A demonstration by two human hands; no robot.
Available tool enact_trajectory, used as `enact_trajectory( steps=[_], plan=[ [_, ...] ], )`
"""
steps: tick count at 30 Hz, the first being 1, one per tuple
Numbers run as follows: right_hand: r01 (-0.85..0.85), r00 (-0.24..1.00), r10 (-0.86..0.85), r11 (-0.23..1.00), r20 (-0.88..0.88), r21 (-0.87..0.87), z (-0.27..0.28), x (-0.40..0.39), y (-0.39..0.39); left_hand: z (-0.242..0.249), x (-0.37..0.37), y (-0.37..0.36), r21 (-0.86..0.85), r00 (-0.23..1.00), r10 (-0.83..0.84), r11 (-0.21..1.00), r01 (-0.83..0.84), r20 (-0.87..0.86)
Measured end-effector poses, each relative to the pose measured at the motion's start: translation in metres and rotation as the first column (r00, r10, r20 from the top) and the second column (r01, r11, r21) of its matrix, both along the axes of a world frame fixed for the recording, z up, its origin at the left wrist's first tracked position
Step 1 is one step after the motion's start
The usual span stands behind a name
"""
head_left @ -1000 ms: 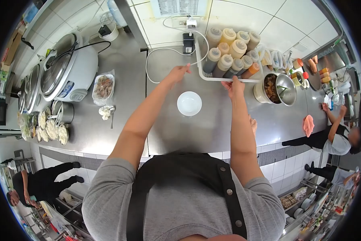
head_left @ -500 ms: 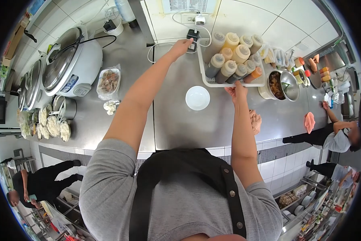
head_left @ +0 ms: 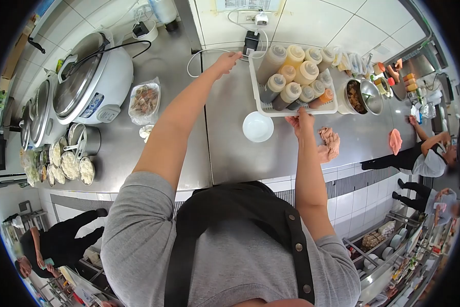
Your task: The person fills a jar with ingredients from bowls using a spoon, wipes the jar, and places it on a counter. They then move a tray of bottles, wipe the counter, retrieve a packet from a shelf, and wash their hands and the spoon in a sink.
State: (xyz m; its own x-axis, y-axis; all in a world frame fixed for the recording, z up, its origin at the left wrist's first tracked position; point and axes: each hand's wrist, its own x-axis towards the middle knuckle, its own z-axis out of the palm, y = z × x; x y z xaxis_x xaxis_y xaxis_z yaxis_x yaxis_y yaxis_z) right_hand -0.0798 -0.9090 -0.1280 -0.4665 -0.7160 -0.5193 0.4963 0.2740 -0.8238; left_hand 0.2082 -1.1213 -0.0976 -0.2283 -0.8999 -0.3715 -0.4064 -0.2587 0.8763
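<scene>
Shoulders in a grey shirt (head_left: 230, 256) under a black apron are filling the near part of the view, and both bare arms are stretching forward over the steel desk (head_left: 240, 153). Just past the desk's front edge, a crumpled pinkish cloth (head_left: 328, 144) is lying to the right of the right forearm. Next comes a white bowl (head_left: 257, 127), sitting upright on the desk, just left of the right hand (head_left: 300, 123). That hand is gripping the near rim of a white basket (head_left: 294, 109), fingers closed together over the edge. The basket is resting on the desk with its long axis running left to right, its near long side facing the person. Squeeze bottles (head_left: 297, 71) are standing packed inside it, their caps pointing up and tipped slightly toward the tiled wall. Farther out, the left hand (head_left: 226, 61) is reaching toward the basket's far left corner, beside a white cable (head_left: 202, 53); whether its fingers are closing on anything I cannot tell. A black plug (head_left: 250, 42) is sitting at the wall beyond it. Off to the left, a large rice cooker (head_left: 89, 82) is standing, with a wrapped tray of food (head_left: 144, 102) near it. To the right of the basket, a metal pot (head_left: 362, 97) is sitting.
</scene>
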Motion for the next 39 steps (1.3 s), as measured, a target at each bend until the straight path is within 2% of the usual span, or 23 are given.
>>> enact_trajectory(
  steps=[3, 6, 9, 12, 14, 15, 17, 18, 20, 21, 22, 23, 24, 25, 28, 32, 34, 37, 39],
  plan=[
    [-0.017, 1.000, 0.017, 1.000, -0.003, 0.011, -0.001, 0.013, 0.017, 0.004, 0.009, 0.003, -0.008, 0.999, -0.032, 0.999, 0.032, -0.035],
    [-0.039, 0.999, 0.039, 0.999, 0.002, -0.014, -0.001, 0.029, 0.031, 0.011, 0.013, -0.005, 0.019, 0.994, -0.102, 0.995, 0.102, 0.022],
    [-0.067, 0.998, 0.067, 0.998, 0.008, -0.017, -0.001, 0.044, 0.043, 0.015, 0.010, -0.011, -0.030, 0.987, -0.158, 0.987, 0.159, 0.041],
    [-0.032, 0.999, 0.032, 0.999, 0.033, -0.002, -0.004, 0.061, 0.051, 0.016, 0.006, -0.013, -0.005, 0.972, -0.223, 0.975, 0.224, 0.079],
    [-0.038, 0.996, 0.044, 0.997, 0.082, -0.073, -0.009, 0.071, 0.057, 0.010, 0.002, -0.009, 0.133, 0.980, -0.159, 0.981, 0.144, 0.115],
    [-0.032, 0.996, 0.038, 0.997, 0.082, -0.070, -0.011, 0.075, 0.060, 0.006, 0.004, -0.006, 0.135, 0.980, -0.165, 0.979, 0.149, 0.114],
    [-0.002, 0.999, 0.002, 1.000, 0.039, 0.002, -0.001, 0.085, 0.062, 0.004, 0.016, 0.001, 0.285, 0.993, -0.115, 0.953, 0.103, 0.025],
    [-0.002, 0.999, 0.002, 1.000, 0.040, -0.002, -0.002, 0.084, 0.063, 0.001, 0.022, 0.009, 0.282, 0.993, -0.114, 0.954, 0.102, 0.027],
    [-0.030, 0.998, 0.034, 0.998, -0.059, 0.054, -0.007, 0.083, 0.066, -0.003, 0.037, 0.046, 0.093, 0.999, 0.026, 0.995, -0.028, 0.027],
    [-0.035, 0.998, 0.038, 0.998, -0.053, 0.045, -0.005, 0.084, 0.067, -0.013, 0.043, 0.062, 0.011, 0.997, 0.081, 0.997, -0.081, 0.014],
    [-0.048, 0.990, 0.057, 0.996, -0.126, 0.069, -0.001, 0.084, 0.070, -0.021, 0.048, 0.079, -0.068, 0.991, 0.132, 0.989, -0.132, -0.002],
    [-0.058, 0.977, 0.076, 0.994, -0.199, 0.096, 0.002, 0.086, 0.073, -0.019, 0.051, 0.097, -0.075, 0.991, 0.133, 0.988, -0.132, 0.002],
    [-0.060, 0.977, 0.077, 0.994, -0.197, 0.093, 0.001, 0.087, 0.074, -0.015, 0.053, 0.116, -0.098, 0.971, 0.202, 0.972, -0.215, -0.132],
    [-0.076, 0.974, 0.095, 0.992, -0.206, 0.098, -0.001, 0.088, 0.075, -0.011, 0.055, 0.133, -0.108, 0.927, 0.263, 0.948, -0.300, -0.266],
    [-0.135, 0.964, 0.162, 0.981, -0.209, 0.140, 0.010, 0.094, 0.081, -0.003, 0.057, 0.162, -0.037, 0.906, 0.311, 0.942, -0.335, -0.288],
    [-0.212, 0.947, 0.253, 0.956, -0.200, 0.205, 0.026, 0.101, 0.089, -0.005, 0.066, 0.184, 0.000, 0.901, 0.330, 0.939, -0.344, -0.283],
    [-0.224, 0.945, 0.266, 0.950, -0.189, 0.215, 0.026, 0.104, 0.089, -0.006, 0.075, 0.189, -0.027, 0.924, 0.354, 0.932, -0.362, -0.147],
    [-0.265, 0.914, 0.319, 0.937, -0.250, 0.228, 0.018, 0.101, 0.094, -0.010, 0.083, 0.205, -0.002, 0.919, 0.339, 0.938, -0.347, -0.202],
    [-0.369, 0.890, 0.395, 0.918, -0.227, 0.149, 0.017, 0.102, 0.096, -0.013, 0.087, 0.217, 0.007, 0.920, 0.316, 0.946, -0.324, -0.233]
  ],
)
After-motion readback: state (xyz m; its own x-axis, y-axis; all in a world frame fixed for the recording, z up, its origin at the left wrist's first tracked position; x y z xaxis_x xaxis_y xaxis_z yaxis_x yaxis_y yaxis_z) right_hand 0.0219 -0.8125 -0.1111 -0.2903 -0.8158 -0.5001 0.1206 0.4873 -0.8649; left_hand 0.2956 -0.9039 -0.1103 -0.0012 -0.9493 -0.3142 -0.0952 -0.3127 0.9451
